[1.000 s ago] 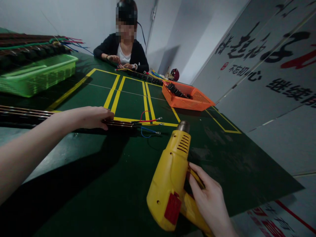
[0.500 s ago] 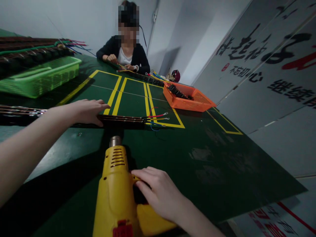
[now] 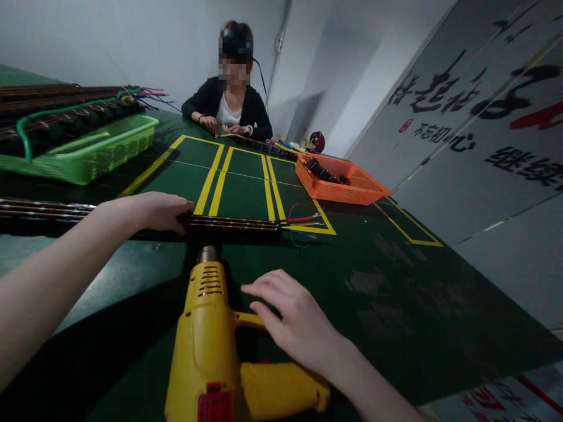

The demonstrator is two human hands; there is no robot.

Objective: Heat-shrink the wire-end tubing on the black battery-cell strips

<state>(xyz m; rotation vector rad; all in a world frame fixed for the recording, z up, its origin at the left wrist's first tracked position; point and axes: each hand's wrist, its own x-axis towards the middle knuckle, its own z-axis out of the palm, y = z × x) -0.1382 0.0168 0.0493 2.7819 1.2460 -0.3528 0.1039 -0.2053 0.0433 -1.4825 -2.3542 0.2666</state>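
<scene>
My left hand (image 3: 153, 211) reaches over a long dark bar (image 3: 233, 225) with copper-coloured strips along its top, thumb on the near side and fingers across the top. At the bar's right end, red, yellow and blue leads (image 3: 303, 218) with metal lugs stick out. A yellow heat gun (image 3: 206, 334) lies on the table, its metal nozzle pointing at the bar. My right hand (image 3: 294, 316) hovers just right of the gun, above its handle, fingers stretched out and holding nothing.
Across the green table (image 3: 422, 328), a person (image 3: 233, 105) handles wires with both hands. An orange basket (image 3: 338, 190) holds a black part. At left, a green basket (image 3: 109, 149) sits beside a pile of similar bars (image 3: 57, 99). Yellow tape (image 3: 215, 181) marks the tabletop.
My right hand has let go of the heat gun's loop and lifted away to the right. The bar has slid slightly right under my left hand. The view has shifted a little.
</scene>
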